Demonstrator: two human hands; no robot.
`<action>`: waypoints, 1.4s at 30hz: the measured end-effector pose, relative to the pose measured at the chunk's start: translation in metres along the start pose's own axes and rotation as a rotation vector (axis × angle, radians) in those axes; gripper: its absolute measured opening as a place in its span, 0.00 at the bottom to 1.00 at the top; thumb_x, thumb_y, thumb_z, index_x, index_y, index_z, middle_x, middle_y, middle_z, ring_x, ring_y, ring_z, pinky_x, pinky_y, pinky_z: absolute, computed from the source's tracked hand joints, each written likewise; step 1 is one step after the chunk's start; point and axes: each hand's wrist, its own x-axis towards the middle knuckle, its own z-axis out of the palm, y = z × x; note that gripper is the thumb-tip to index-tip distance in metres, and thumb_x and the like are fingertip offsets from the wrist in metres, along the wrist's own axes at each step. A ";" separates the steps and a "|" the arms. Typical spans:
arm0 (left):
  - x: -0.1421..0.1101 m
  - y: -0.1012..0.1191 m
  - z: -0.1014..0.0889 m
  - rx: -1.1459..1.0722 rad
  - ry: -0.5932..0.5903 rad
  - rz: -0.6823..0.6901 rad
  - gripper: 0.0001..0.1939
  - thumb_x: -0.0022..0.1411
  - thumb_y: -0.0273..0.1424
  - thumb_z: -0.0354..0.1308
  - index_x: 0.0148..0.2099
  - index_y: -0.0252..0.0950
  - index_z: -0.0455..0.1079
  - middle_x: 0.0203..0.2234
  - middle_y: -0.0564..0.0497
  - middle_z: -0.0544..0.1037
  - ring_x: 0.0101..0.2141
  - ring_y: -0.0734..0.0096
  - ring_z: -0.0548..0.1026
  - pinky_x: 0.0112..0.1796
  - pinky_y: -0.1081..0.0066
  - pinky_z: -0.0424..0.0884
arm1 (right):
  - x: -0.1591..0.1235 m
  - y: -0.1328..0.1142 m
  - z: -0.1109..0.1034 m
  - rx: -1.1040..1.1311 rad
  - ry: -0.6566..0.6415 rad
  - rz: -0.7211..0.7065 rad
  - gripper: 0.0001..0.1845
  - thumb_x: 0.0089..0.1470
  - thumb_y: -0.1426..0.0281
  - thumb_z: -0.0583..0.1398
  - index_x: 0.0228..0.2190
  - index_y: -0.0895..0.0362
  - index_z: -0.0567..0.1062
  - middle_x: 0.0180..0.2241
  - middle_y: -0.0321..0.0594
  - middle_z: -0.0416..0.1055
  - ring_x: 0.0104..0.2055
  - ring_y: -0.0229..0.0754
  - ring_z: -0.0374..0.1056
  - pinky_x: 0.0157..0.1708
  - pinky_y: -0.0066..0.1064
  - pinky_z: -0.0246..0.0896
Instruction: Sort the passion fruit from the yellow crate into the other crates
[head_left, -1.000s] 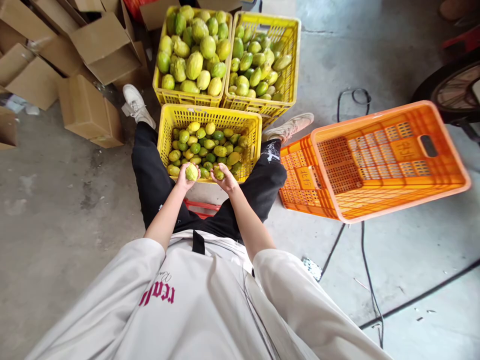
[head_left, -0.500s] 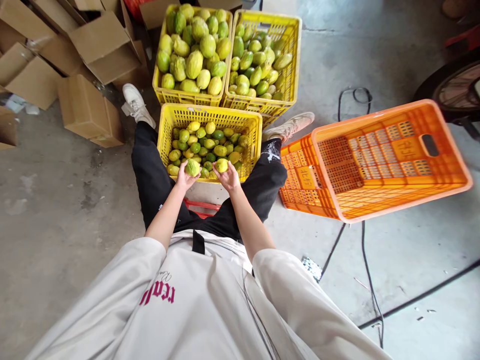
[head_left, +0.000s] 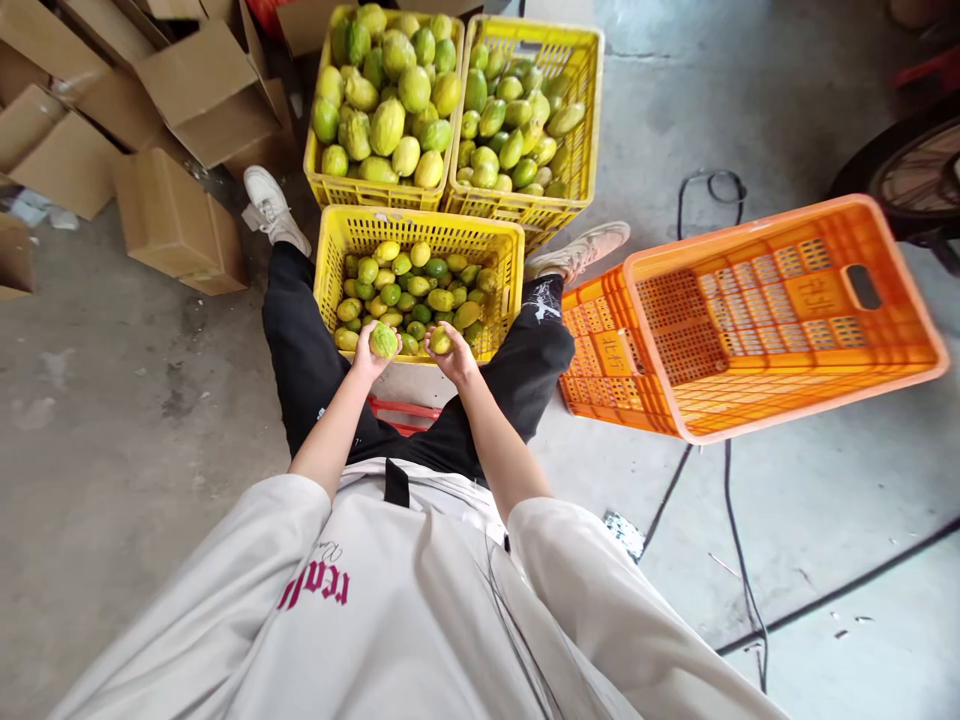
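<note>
My left hand is closed around a green-yellow lemon, which faces up toward me. A smaller-looking yellow-green lemon with a brownish side is gripped in the fingers of my right hand. Both hands are over the near edge of a yellow plastic crate between my legs. Inside it lie many small lemons, some green and some yellow. My palms are partly hidden by the fruit.
Beyond the near crate stand two more yellow crates, one heaped with larger fruit and one partly filled. Orange crates stand at my right, with black cables on the floor. Cardboard boxes pile up at the left.
The lemon in my right hand has been turned, so a browner side now shows, and that hand has shifted slightly left. My left hand keeps its lemon nearly in place.
</note>
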 end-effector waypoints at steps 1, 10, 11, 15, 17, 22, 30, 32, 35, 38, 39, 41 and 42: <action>0.001 0.000 -0.001 -0.022 -0.005 0.018 0.14 0.73 0.37 0.52 0.41 0.36 0.76 0.29 0.47 0.81 0.35 0.65 0.83 0.47 0.66 0.81 | -0.001 -0.001 0.000 0.026 -0.011 0.011 0.12 0.53 0.69 0.67 0.40 0.51 0.73 0.36 0.37 0.80 0.46 0.48 0.79 0.51 0.47 0.81; -0.001 0.000 0.000 0.038 -0.001 -0.004 0.15 0.77 0.39 0.51 0.44 0.36 0.75 0.33 0.44 0.83 0.39 0.62 0.85 0.46 0.65 0.83 | -0.004 -0.005 0.006 0.091 -0.040 0.055 0.08 0.60 0.67 0.63 0.42 0.51 0.76 0.37 0.40 0.82 0.52 0.50 0.80 0.54 0.47 0.80; -0.001 0.000 0.000 0.056 0.003 -0.013 0.15 0.76 0.40 0.52 0.43 0.37 0.75 0.31 0.46 0.81 0.37 0.64 0.85 0.46 0.66 0.83 | -0.003 -0.004 0.006 0.077 -0.030 0.063 0.06 0.61 0.66 0.63 0.41 0.51 0.76 0.34 0.38 0.81 0.49 0.49 0.80 0.52 0.43 0.81; -0.004 -0.002 0.002 0.072 0.011 -0.035 0.11 0.76 0.35 0.53 0.43 0.37 0.74 0.28 0.50 0.78 0.37 0.65 0.84 0.50 0.62 0.82 | -0.002 -0.003 0.004 0.046 0.030 0.079 0.06 0.62 0.65 0.66 0.38 0.53 0.75 0.29 0.35 0.78 0.39 0.44 0.80 0.45 0.37 0.83; -0.005 -0.002 0.003 0.078 0.016 -0.038 0.11 0.76 0.33 0.52 0.43 0.37 0.74 0.31 0.49 0.80 0.38 0.66 0.84 0.51 0.64 0.81 | -0.002 -0.002 0.004 0.031 0.027 0.070 0.07 0.60 0.66 0.67 0.37 0.53 0.75 0.31 0.36 0.79 0.38 0.44 0.80 0.44 0.37 0.83; -0.003 -0.002 0.003 0.112 0.027 -0.059 0.10 0.74 0.32 0.54 0.43 0.37 0.75 0.27 0.51 0.78 0.28 0.73 0.78 0.40 0.73 0.80 | -0.004 -0.002 0.006 0.029 0.005 0.074 0.05 0.61 0.69 0.67 0.37 0.52 0.74 0.32 0.35 0.80 0.35 0.38 0.78 0.32 0.24 0.78; -0.001 -0.001 0.000 -0.010 -0.029 0.037 0.16 0.71 0.38 0.49 0.50 0.37 0.75 0.35 0.43 0.83 0.46 0.53 0.85 0.51 0.53 0.82 | -0.005 -0.007 0.005 0.105 0.004 0.031 0.10 0.59 0.61 0.63 0.41 0.52 0.74 0.37 0.41 0.82 0.46 0.51 0.81 0.46 0.44 0.82; -0.001 0.000 -0.001 -0.003 -0.032 0.033 0.17 0.72 0.37 0.49 0.52 0.37 0.75 0.37 0.42 0.84 0.48 0.52 0.85 0.51 0.53 0.82 | -0.006 -0.008 0.006 0.147 -0.014 0.030 0.12 0.57 0.62 0.61 0.43 0.52 0.74 0.40 0.45 0.82 0.52 0.55 0.80 0.51 0.54 0.81; 0.001 0.000 -0.001 0.027 -0.015 0.008 0.16 0.74 0.40 0.51 0.52 0.37 0.74 0.36 0.43 0.83 0.42 0.58 0.85 0.47 0.61 0.83 | -0.006 -0.008 0.006 0.141 -0.028 0.030 0.12 0.56 0.65 0.61 0.42 0.52 0.74 0.41 0.45 0.82 0.54 0.56 0.79 0.53 0.56 0.80; 0.002 -0.001 -0.001 0.057 0.013 -0.014 0.15 0.72 0.44 0.58 0.50 0.39 0.74 0.31 0.47 0.80 0.35 0.63 0.83 0.43 0.65 0.83 | -0.004 -0.006 0.004 0.073 -0.030 0.023 0.08 0.57 0.65 0.65 0.39 0.50 0.74 0.37 0.39 0.81 0.51 0.52 0.80 0.51 0.49 0.81; 0.002 -0.001 -0.001 0.059 0.015 -0.015 0.15 0.71 0.44 0.59 0.50 0.39 0.74 0.30 0.49 0.79 0.34 0.64 0.83 0.44 0.65 0.83 | -0.003 -0.006 0.004 0.053 -0.017 0.025 0.08 0.57 0.65 0.66 0.39 0.49 0.74 0.35 0.37 0.80 0.49 0.50 0.80 0.49 0.45 0.82; 0.001 -0.002 -0.001 0.066 0.013 -0.014 0.13 0.71 0.41 0.59 0.50 0.39 0.74 0.31 0.49 0.79 0.35 0.64 0.83 0.46 0.63 0.83 | -0.002 -0.004 0.002 0.029 0.027 0.033 0.07 0.57 0.66 0.67 0.37 0.49 0.75 0.33 0.33 0.79 0.44 0.45 0.79 0.44 0.37 0.82; 0.001 -0.003 -0.001 0.076 0.018 -0.018 0.12 0.71 0.39 0.59 0.51 0.39 0.74 0.31 0.49 0.80 0.34 0.64 0.83 0.45 0.63 0.83 | -0.002 -0.004 0.002 0.021 0.050 0.036 0.06 0.57 0.68 0.67 0.37 0.49 0.75 0.32 0.32 0.79 0.42 0.43 0.79 0.42 0.33 0.81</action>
